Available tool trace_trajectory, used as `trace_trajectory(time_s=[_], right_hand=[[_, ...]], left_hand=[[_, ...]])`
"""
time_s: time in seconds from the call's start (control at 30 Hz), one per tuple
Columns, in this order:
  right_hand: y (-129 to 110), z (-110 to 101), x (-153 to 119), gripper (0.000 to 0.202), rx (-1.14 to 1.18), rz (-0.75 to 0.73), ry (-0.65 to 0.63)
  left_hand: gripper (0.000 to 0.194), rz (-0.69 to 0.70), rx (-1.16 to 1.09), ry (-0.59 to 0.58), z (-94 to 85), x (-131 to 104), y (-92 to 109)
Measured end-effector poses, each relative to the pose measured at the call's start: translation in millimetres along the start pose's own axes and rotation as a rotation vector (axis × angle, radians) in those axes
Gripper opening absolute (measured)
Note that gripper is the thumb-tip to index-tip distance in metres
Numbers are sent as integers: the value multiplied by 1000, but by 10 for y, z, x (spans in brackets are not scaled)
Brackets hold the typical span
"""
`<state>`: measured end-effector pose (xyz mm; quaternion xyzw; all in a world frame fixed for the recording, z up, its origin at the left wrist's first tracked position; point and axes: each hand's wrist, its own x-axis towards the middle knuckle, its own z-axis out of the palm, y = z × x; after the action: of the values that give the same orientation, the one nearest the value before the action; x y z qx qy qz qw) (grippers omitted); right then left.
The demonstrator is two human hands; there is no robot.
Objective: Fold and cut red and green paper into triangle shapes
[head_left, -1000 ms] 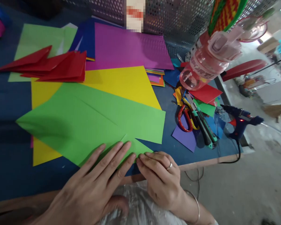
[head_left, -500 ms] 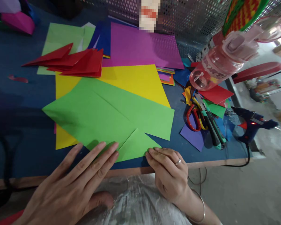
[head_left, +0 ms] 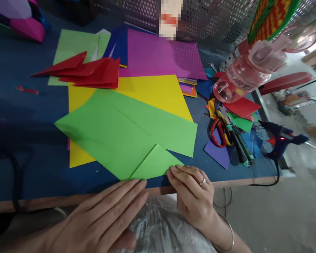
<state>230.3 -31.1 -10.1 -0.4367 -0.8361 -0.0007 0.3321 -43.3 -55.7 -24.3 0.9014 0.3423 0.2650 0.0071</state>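
A large sheet of green paper (head_left: 113, 130) lies over a yellow sheet (head_left: 152, 91) near the table's front edge. Its front corner is folded over into a triangle, and a crease runs across the sheet. My left hand (head_left: 107, 207) is flat with fingers stretched out, its fingertips at the front folded edge of the green paper. At the right end of that fold, my right hand (head_left: 192, 186), with a ring and a bracelet, pinches the green paper's corner between thumb and fingers. The thumb is mostly hidden.
Folded red paper pieces (head_left: 94, 72) and a purple sheet (head_left: 160, 56) lie behind. To the right are red-handled scissors (head_left: 218, 133), a utility knife (head_left: 237, 140), a pink bottle (head_left: 242, 73) and a blue glue gun (head_left: 281, 137) with a lit red light.
My left hand has slid right and toward me, off the green sheet's surface to its front edge. My right hand stays at the corner. The view has shifted slightly.
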Motion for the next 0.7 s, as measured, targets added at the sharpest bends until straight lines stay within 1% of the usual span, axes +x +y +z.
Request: trace_trajectory(time_s=[0.1,0.2,0.27,0.33,0.4,0.5,0.6,0.7], right_hand=[[-29,-12,7,31,-30,-6,-5],[-91,20,37,34,-44,-28,-31],[-143,77,68,33,2,-79,-53],[-185,145,99,33,60,-147,-72],[-206,199,119,33,73,-194,-88],[-202,234,127,28,44,-210,-95],[-191,226,137,25,36,-209,-74],[-182,193,172,26,11,-237,-68]], left_hand=[[47,86,30,30,81,59,-3],[49,135,142,91,98,108,-39],[47,149,178,130,92,128,-49],[42,156,163,150,89,144,-51],[38,166,133,152,90,161,-55],[36,159,101,125,92,196,-67],[30,173,86,81,97,226,-75],[32,165,83,73,116,231,-69]])
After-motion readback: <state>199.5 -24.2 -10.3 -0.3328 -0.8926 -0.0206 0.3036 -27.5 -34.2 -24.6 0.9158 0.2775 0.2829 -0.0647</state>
